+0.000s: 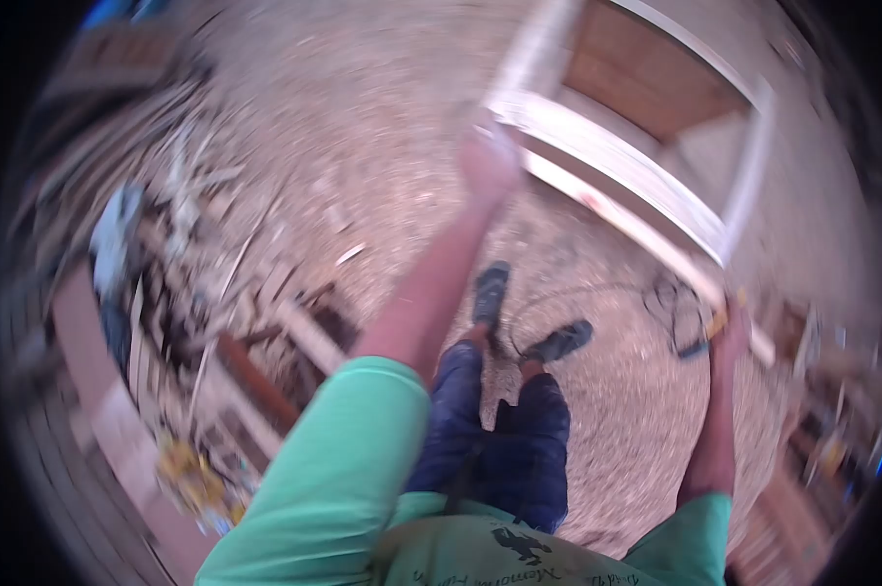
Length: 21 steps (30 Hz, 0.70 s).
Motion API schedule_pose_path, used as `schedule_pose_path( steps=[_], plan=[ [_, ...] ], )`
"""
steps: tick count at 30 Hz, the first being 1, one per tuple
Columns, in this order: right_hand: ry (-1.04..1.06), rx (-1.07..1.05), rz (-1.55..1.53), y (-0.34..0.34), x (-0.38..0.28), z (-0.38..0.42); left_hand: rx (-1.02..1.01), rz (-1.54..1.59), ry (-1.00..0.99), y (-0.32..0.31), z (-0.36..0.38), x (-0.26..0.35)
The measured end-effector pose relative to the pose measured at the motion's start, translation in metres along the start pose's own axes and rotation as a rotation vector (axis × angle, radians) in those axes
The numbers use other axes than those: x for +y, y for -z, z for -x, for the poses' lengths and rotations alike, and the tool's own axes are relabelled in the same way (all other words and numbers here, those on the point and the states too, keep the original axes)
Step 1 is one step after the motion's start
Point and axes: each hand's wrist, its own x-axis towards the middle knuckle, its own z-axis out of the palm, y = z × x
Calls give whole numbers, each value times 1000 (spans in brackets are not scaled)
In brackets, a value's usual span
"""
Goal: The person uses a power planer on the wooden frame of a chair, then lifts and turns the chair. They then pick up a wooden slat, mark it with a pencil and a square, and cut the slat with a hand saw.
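The whole view is smeared by motion. A large white wooden frame [636, 186] with a brown panel behind it stands tilted in front of me. My left hand [490, 161], arm stretched forward, is closed on the frame's near left corner. My right hand [730, 332] grips the frame's lower rail at its right end, next to a small yellow object [718, 318] that I cannot make out. Below me are my green sleeves, blue jeans and dark shoes [490, 291].
The ground is gravel or sawdust. A dark cable [667, 293] lies looped by my right foot. Scrap wood, planks and debris [216, 293] pile up on the left. More clutter sits at the right edge [831, 420].
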Motion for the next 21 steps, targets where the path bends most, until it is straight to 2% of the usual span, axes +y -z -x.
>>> schedule_pose_path(
  steps=[1,2,3,4,6,7,8,10,11,12,16,19,21],
  plan=[
    [-66,-62,-84,17,-19,16,-64,-78,73,5,17,-23],
    [55,-82,12,23,-16,37,16,-88,36,3,45,-58],
    [95,-142,-26,32,-21,55,-169,-70,134,40,73,-74],
    [202,-167,-12,33,-16,74,-231,-57,202,70,106,-97],
    [171,-330,-89,61,-59,101,-156,-71,244,100,187,-169],
    [314,-308,-137,64,-69,114,-164,-99,247,101,228,-215],
    [322,-368,-261,52,-68,129,-191,-99,361,128,266,-235],
    [418,-511,-265,72,-116,125,-248,-111,589,185,344,-273],
    [494,-583,-139,112,-164,115,-191,-66,744,214,381,-273],
    [570,-590,-178,112,-171,110,-134,-18,885,242,418,-273],
    [890,-586,-145,135,-226,59,199,100,927,276,565,-270],
    [1106,-476,-133,153,-267,31,506,269,946,264,647,-239],
    [1183,-479,-127,168,-300,21,708,395,1005,265,684,-219]
  ],
)
